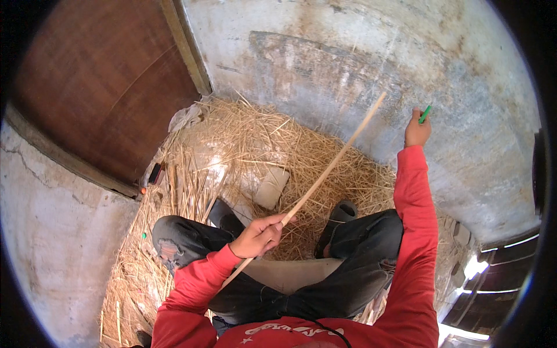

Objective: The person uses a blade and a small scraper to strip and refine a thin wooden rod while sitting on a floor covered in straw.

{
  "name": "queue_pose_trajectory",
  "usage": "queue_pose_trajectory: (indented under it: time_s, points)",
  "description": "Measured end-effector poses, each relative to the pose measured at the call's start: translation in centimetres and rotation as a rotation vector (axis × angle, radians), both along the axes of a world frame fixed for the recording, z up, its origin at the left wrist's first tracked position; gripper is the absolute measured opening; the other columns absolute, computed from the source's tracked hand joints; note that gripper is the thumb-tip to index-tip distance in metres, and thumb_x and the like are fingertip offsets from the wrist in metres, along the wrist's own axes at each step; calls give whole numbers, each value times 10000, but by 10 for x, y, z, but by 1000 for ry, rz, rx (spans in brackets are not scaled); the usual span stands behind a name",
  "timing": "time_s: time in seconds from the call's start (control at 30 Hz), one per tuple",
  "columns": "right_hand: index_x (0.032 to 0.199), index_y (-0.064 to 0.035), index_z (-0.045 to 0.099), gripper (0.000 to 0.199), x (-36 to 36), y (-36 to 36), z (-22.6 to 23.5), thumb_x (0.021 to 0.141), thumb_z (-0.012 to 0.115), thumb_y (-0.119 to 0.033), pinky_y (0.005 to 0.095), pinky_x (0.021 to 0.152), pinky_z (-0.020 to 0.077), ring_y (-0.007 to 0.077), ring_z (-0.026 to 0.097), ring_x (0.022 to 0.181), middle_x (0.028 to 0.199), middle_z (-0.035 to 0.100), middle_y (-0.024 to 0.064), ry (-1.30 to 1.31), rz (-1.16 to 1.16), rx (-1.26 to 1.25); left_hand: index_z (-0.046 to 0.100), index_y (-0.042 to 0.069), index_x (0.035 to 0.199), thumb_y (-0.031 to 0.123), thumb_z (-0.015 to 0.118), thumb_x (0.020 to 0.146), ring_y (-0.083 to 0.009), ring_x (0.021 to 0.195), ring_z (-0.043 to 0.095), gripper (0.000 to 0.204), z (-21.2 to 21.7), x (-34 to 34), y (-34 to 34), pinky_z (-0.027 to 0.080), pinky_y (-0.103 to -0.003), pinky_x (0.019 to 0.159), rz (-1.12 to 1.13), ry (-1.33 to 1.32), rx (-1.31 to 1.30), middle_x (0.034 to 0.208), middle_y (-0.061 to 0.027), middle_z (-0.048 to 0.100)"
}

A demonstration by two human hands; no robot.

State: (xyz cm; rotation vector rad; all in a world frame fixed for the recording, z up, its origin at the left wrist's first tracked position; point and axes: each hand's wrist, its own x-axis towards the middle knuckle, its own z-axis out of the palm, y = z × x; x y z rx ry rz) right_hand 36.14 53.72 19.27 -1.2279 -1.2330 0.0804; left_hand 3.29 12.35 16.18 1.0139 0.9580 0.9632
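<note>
My left hand (259, 236) is closed around a long, thin, pale wooden stick (328, 172) near its lower part. The stick slants up and to the right, its far tip in front of the wall, while its lower end passes over my left thigh. My right hand (416, 132), reaching out to the far right beside the wall, grips a short, slim green stick-like thing (425, 114). Part of that thing is hidden in the fingers, so its kind cannot be made out. The two hands are well apart.
Loose straw (278, 136) covers the ground around my feet. A pale block (271, 188) lies between my shoes. A stained wall (348, 58) rises ahead, a brown door panel (110, 81) at left. Near it lie a small dark object (155, 173) and a grey cloth (185, 118).
</note>
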Motion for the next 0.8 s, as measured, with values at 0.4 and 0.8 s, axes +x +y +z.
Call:
queue_pose_trajectory:
  time_s: [0.4,0.8]
  points:
    - [934,-3,667,472,-142,-197,64,993,512,-445,484,649,462,414,602,688,759,611,261,-772,998,-545,373,24,1484,234,359,1079,-65,418,223,457,32,-15,20,244,-215,414,332,-358,-29,597,46,269]
    - [899,-52,687,439,-182,-231,29,991,518,-447,488,555,454,418,588,592,600,551,223,-969,1009,-373,390,68,1486,246,398,1073,-58,399,199,450,24,-19,19,227,-208,381,413,-467,-83,570,56,264]
